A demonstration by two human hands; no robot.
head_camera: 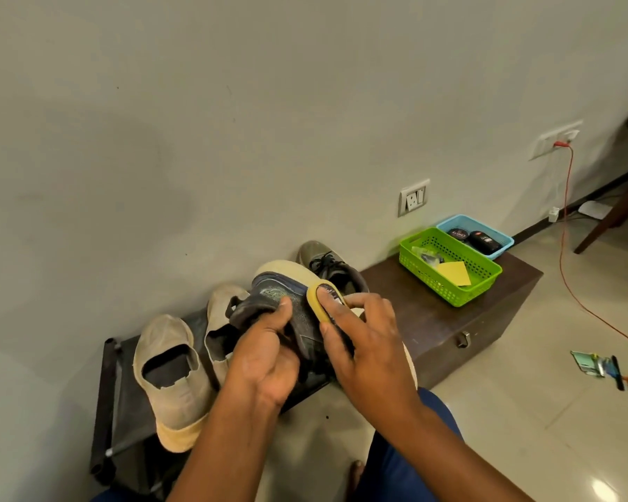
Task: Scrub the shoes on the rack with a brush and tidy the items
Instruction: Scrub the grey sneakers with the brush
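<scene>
Fingers of my left hand [269, 360] were curled around the dark grey shoe [287, 306], holding it above the rack [116, 403], in front of the wall. My right hand [367, 342] gripped the yellow brush [321, 298] and pressed it against the shoe's side. Two beige shoes [174, 378] sat on the rack, an olive laced shoe [323, 262] behind, and green [450, 269] and blue baskets [475, 233] on the dark box [450, 327].

Low black fabric shoe rack [104, 400]: pair of beige canvas slip-on shoes [171, 375]. Dark brown wooden chest [446, 320]: green plastic mesh basket [461, 284], blue plastic mesh basket [501, 237], touching.
</scene>
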